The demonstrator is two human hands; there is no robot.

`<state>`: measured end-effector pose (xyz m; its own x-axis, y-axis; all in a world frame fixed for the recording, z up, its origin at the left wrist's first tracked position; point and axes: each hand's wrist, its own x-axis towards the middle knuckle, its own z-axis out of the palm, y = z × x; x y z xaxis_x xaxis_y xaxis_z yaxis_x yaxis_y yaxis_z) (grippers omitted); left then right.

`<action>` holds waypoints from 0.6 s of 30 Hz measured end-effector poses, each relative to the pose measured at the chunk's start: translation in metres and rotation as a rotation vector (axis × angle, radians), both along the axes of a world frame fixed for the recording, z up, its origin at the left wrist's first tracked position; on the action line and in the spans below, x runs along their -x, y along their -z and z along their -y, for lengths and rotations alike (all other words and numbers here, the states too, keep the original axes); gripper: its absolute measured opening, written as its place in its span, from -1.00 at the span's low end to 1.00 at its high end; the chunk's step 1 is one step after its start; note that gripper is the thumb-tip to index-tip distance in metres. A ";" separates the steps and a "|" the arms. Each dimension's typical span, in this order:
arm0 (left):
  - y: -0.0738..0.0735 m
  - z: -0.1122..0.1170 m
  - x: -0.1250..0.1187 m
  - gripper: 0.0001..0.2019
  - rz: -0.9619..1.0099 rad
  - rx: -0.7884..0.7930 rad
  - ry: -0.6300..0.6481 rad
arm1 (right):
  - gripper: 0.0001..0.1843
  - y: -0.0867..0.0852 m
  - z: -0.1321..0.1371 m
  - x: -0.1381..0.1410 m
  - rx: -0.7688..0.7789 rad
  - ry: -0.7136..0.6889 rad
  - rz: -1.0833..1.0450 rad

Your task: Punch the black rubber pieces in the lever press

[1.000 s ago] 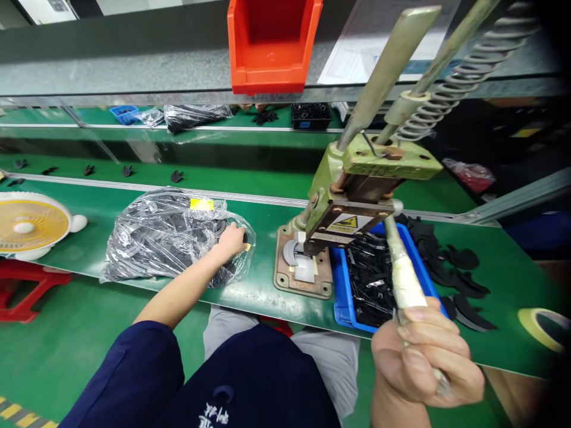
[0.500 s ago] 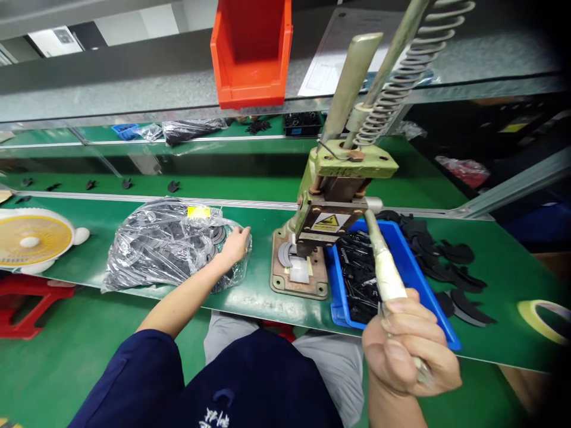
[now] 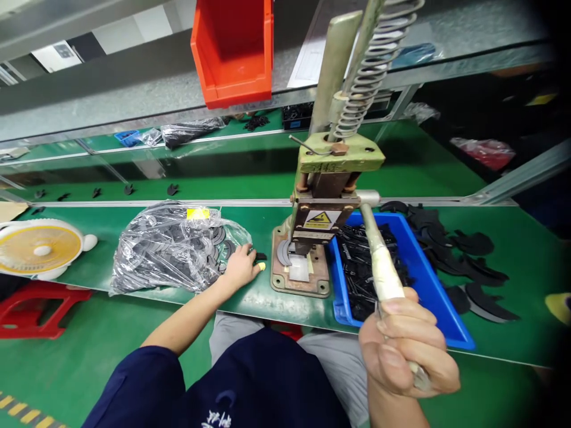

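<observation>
My right hand (image 3: 408, 348) is wrapped round the taped lever handle (image 3: 379, 261) of a green hand press (image 3: 328, 196) on the green bench. A grey curved part (image 3: 284, 252) lies on the press base plate (image 3: 298, 273). My left hand (image 3: 243, 266) rests at the mouth of a clear plastic bag of black parts (image 3: 172, 246), left of the press. Its fingers pinch a small black part (image 3: 260, 257).
A blue tray (image 3: 428, 279) of black pieces sits right of the press, with loose black curved parts (image 3: 468, 261) beyond it. A yellow-and-white fan (image 3: 42, 248) lies at far left. An orange bin (image 3: 234, 50) stands on the shelf above. Small black parts (image 3: 172, 189) dot the rear belt.
My left hand has drawn back out of the bag toward the press with a small black part. The view has shifted; my right hand keeps its grip on the lever.
</observation>
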<state>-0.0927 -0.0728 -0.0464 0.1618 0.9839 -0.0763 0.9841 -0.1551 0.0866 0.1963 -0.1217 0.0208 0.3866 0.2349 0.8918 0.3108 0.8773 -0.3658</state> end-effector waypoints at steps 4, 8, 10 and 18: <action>-0.002 0.004 0.003 -0.33 0.043 0.003 0.037 | -0.77 0.000 -0.001 -0.001 -0.013 -0.008 0.006; -0.005 -0.008 0.012 -0.59 0.118 0.030 0.043 | -0.78 -0.003 -0.002 0.002 -0.018 -0.029 -0.014; -0.007 -0.017 0.015 -0.63 0.114 0.096 0.028 | -0.78 -0.004 -0.001 0.003 -0.010 -0.035 -0.016; -0.020 -0.035 0.018 -0.83 0.406 0.200 -0.144 | -0.83 0.000 0.007 0.000 0.051 -0.040 0.025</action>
<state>-0.1102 -0.0378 -0.0269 0.0806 0.9708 -0.2258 0.8748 0.0397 0.4829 0.1962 -0.1286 0.0207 0.3539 0.2948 0.8876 0.2855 0.8697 -0.4027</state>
